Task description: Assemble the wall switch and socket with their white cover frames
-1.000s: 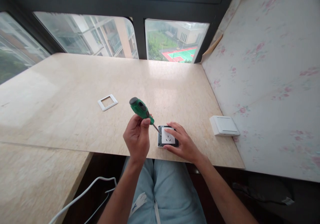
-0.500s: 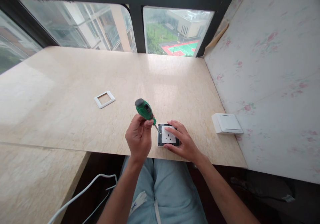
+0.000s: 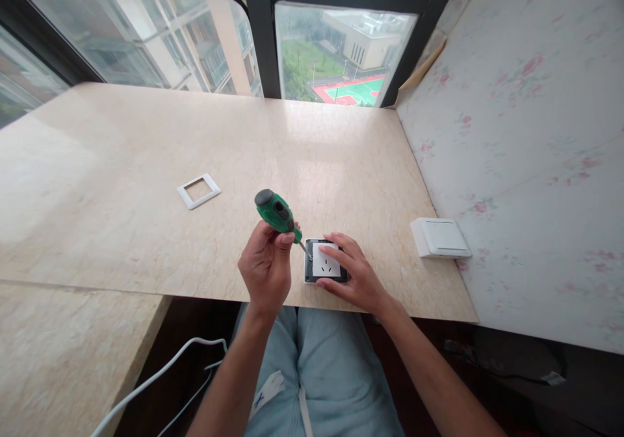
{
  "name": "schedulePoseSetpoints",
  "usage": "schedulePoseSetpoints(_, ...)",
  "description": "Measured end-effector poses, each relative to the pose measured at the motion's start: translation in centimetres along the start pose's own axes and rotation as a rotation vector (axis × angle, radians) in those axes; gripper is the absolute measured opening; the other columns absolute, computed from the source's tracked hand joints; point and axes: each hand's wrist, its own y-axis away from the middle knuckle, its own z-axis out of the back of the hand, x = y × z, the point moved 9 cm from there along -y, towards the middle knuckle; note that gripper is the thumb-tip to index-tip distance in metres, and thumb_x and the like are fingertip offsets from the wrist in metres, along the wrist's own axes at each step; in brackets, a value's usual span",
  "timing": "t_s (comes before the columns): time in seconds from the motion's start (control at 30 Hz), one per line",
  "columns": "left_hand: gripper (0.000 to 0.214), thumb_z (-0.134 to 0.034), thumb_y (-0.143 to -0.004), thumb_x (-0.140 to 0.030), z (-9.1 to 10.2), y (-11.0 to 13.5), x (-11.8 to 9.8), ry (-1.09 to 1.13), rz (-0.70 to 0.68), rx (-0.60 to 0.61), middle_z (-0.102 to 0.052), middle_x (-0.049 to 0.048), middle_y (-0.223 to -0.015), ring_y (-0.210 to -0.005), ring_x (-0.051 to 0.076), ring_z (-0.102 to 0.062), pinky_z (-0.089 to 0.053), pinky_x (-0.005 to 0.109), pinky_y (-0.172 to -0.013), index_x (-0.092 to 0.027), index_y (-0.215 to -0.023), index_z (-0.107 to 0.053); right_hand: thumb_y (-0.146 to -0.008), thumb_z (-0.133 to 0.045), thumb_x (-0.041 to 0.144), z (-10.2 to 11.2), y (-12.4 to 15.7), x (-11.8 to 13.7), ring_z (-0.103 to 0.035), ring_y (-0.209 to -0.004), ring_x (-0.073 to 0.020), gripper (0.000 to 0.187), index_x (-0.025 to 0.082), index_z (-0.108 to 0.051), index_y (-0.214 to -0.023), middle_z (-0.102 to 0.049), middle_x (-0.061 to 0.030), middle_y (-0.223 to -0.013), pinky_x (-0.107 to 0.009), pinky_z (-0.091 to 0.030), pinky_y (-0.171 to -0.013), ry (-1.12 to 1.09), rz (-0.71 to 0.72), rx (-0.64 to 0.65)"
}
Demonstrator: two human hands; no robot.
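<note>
My left hand [image 3: 267, 264] is closed around the lower handle of a green and black screwdriver [image 3: 275, 211]. The screwdriver leans to the left, and its tip meets the left side of a wall socket [image 3: 325, 266] at a screw. That socket lies face up near the front edge of the counter, with a white middle and a dark frame around it. My right hand [image 3: 355, 273] grips the socket from the right, fingers over the far side and thumb at the near side, covering part of its right half.
A white cover frame [image 3: 199, 191] lies on the stone counter [image 3: 121, 229] to the left. At the right, a white switch on a box [image 3: 441, 237] stands by the flowered wall [image 3: 526, 164]. A white cable [image 3: 160, 375] hangs below the counter at left.
The screwdriver's handle has tilted slightly further left with my left hand. My right hand stays on the socket. The whole view has shifted a little.
</note>
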Motion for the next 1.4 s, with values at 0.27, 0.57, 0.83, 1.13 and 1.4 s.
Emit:
schedulePoseSetpoints(0.27, 0.010, -0.067, -0.095, -0.028, -0.1, 0.1, -0.1, 0.028, 0.000, 0.018, -0.074, 0.0027, -0.089, -0.079, 0.014, -0.071, -0.059, 0.026, -0.075, -0.020, -0.100, -0.072, -0.089, -0.072, 0.043, 0.0, 0.0, 0.1, -0.048, -0.139, -0.0331, 0.056, 0.027, -0.055, -0.140, -0.054, -0.0167, -0.147, -0.057, -0.042, -0.115, 0.006, 0.013, -0.001)
schedulePoseSetpoints(0.57, 0.012, -0.065, -0.096, -0.028, -0.4, 0.4, 0.9, -0.044, -0.005, 0.050, -0.074, 0.0031, -0.090, -0.081, 0.015, -0.071, -0.058, 0.027, -0.076, -0.019, -0.102, -0.071, -0.090, -0.071, 0.044, 0.0, 0.1, 0.1, -0.047, -0.139, -0.0326, 0.056, 0.026, -0.054, -0.139, -0.053, -0.0165, -0.146, -0.057, -0.042, -0.114, 0.002, 0.025, -0.011)
schedulePoseSetpoints(0.83, 0.016, -0.055, -0.102, -0.026, -1.1, 0.5, -0.3, -0.122, -0.087, 0.194, -0.073, 0.0050, -0.097, -0.091, 0.017, -0.071, -0.057, 0.028, -0.079, -0.019, -0.108, -0.068, -0.089, -0.072, 0.044, -0.2, 0.1, 0.0, -0.045, -0.140, -0.0317, 0.056, 0.025, -0.054, -0.139, -0.052, -0.0164, -0.147, -0.056, -0.041, -0.116, 0.008, 0.024, -0.004)
schedulePoseSetpoints(1.13, 0.033, -0.054, -0.100, -0.043, -3.9, 1.1, -0.3, 0.484, 0.210, 0.351, -0.073, 0.0089, -0.103, -0.101, 0.023, -0.070, -0.055, 0.040, -0.093, -0.018, -0.120, -0.061, -0.092, -0.068, 0.046, -0.1, 0.1, 0.2, -0.047, -0.138, -0.0327, 0.054, 0.028, -0.053, -0.140, -0.054, -0.0155, -0.145, -0.058, -0.042, -0.114, 0.015, 0.041, -0.021)
schedulePoseSetpoints(1.4, 0.030, -0.074, -0.091, -0.036, -4.7, -0.2, -2.6, 0.473, 0.044, 0.311, -0.072, 0.0007, -0.094, -0.084, 0.016, -0.069, -0.055, 0.032, -0.082, -0.024, -0.110, -0.053, -0.091, -0.069, 0.044, -0.2, 0.1, 0.2, -0.047, -0.139, -0.0323, 0.059, 0.029, -0.050, -0.145, -0.053, -0.0147, -0.146, -0.058, -0.042, -0.114, 0.007, 0.043, -0.004)
